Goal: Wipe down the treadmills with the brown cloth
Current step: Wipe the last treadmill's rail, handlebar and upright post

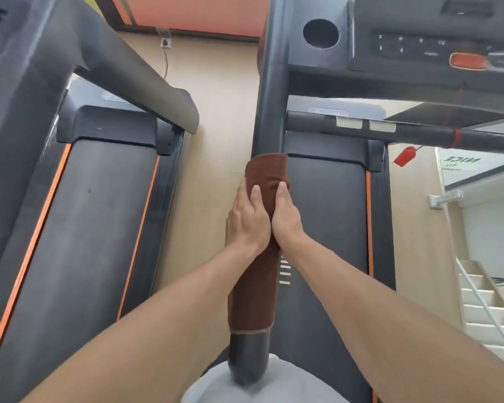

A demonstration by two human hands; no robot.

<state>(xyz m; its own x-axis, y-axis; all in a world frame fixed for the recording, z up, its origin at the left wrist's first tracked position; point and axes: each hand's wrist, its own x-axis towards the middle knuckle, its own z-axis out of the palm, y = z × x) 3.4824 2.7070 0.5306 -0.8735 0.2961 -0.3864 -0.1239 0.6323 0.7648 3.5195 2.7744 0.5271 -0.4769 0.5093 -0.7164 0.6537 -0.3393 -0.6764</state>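
A brown cloth (258, 292) is wrapped lengthwise around the left handrail (269, 91) of the right treadmill (329, 199). My left hand (246, 219) presses on the cloth from the left side, thumb on top. My right hand (285, 219) clasps it from the right. Both hands sit side by side near the cloth's upper end. The handrail's bare black end (246, 362) sticks out below the cloth, close to my body. A second treadmill (93, 216) with orange stripes stands to the left.
The right treadmill's console (419, 45) has a cup hole, buttons and an orange-red stop button. A red safety clip (405, 156) hangs from a cross bar (419, 133). A strip of beige floor (221, 158) separates the machines. White stairs (486, 312) descend at the right.
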